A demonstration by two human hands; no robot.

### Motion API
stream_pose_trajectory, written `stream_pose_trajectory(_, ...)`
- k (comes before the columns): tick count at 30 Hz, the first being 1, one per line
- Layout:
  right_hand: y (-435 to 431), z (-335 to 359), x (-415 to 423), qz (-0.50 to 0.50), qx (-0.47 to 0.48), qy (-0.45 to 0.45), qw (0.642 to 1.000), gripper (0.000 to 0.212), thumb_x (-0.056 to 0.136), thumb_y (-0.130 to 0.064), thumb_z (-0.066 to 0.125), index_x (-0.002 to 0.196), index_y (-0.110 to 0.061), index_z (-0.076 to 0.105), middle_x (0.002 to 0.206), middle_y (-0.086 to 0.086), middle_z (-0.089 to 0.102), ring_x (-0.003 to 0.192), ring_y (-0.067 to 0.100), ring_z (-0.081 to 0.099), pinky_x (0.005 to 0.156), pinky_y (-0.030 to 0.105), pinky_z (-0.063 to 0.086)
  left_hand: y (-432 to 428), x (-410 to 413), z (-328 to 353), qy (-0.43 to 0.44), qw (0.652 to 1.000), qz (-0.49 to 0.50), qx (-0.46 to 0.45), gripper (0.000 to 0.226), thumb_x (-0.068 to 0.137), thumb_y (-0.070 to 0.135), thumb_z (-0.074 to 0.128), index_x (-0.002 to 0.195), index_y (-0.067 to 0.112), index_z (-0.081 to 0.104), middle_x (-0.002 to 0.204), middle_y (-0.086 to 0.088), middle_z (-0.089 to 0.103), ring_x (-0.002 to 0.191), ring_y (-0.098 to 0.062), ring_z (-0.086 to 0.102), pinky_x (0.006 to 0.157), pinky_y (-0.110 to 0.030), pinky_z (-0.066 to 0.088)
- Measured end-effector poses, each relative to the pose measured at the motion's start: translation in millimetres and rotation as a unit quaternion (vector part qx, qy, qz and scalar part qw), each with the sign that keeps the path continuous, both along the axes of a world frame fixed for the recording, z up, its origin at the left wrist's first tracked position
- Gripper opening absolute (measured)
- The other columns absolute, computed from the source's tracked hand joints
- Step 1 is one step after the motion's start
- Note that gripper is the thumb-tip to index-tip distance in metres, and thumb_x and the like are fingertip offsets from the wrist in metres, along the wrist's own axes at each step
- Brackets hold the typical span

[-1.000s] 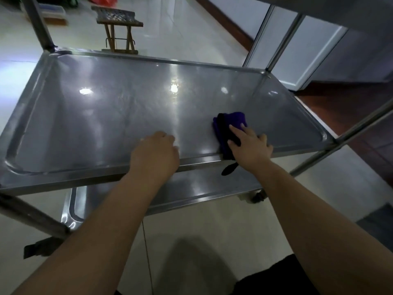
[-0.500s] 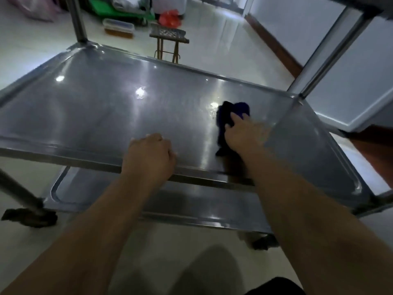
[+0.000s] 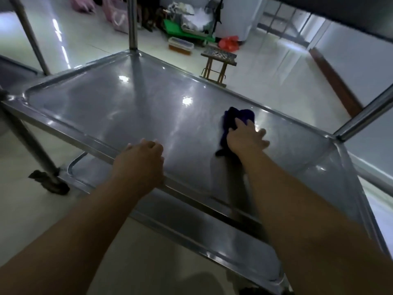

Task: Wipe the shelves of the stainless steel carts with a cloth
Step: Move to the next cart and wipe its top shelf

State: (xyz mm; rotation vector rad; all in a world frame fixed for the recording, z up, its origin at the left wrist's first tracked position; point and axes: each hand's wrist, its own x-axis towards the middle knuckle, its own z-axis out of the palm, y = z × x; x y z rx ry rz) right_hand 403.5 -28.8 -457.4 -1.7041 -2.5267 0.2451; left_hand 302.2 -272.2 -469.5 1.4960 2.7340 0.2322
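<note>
The stainless steel cart's middle shelf (image 3: 127, 111) fills the view, shiny and reflecting lights. A dark blue cloth (image 3: 238, 118) lies bunched on its right half. My right hand (image 3: 244, 139) presses flat on the cloth with the fingers spread, covering its near part. My left hand (image 3: 140, 160) grips the shelf's near rim, fingers curled over the edge. A lower shelf (image 3: 212, 231) shows beneath the near rim.
Upright cart posts stand at the far corner (image 3: 133, 24) and the right corner (image 3: 365, 116); an upper shelf overhangs at top right. A caster (image 3: 51, 184) sits on the tiled floor at left. A small wooden stool (image 3: 219, 60) and clutter stand beyond the cart.
My right hand has pushed the cloth farther away from the near rim across the shelf. My view has swung left and up. The left hand stays on the rim.
</note>
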Motion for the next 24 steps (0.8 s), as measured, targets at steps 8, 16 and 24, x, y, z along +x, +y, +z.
stream_pose_trajectory(8,-41,-10,30,0.344,0.054,0.043,0.936,0.043,0.096,-0.049,0.036,0.138,-0.054,0.029,0.151,-0.016,0.028,0.121,0.024,0.032,0.089,0.039,0.026,0,9,5,-0.038,0.997,0.065,-0.027,0.046,0.095,0.031,0.044,0.137,0.013,0.037,0.137,-0.012,0.046,0.122,-0.036,0.048,0.1,-0.047,0.04)
stream_pose_trajectory(16,-17,-6,93,-0.015,0.023,-0.011,1.0,0.048,0.097,-0.046,0.031,0.144,-0.045,0.022,0.155,-0.007,0.019,0.127,0.034,0.027,0.097,0.048,0.029,18,37,19,-0.071,0.995,0.07,0.002,0.023,0.089,0.021,0.049,0.109,0.012,0.056,0.12,-0.01,0.053,0.105,-0.031,0.054,0.082,-0.042,0.047)
stream_pose_trajectory(24,-33,-12,150,0.189,0.037,0.022,0.981,0.045,0.096,-0.048,0.04,0.14,-0.05,0.032,0.153,-0.01,0.028,0.127,0.029,0.038,0.106,0.044,0.03,33,72,-2,-0.093,0.987,-0.114,0.062,0.035,0.097,0.03,0.036,0.122,0.015,0.055,0.136,-0.004,0.048,0.13,-0.025,0.04,0.11,-0.04,0.026)
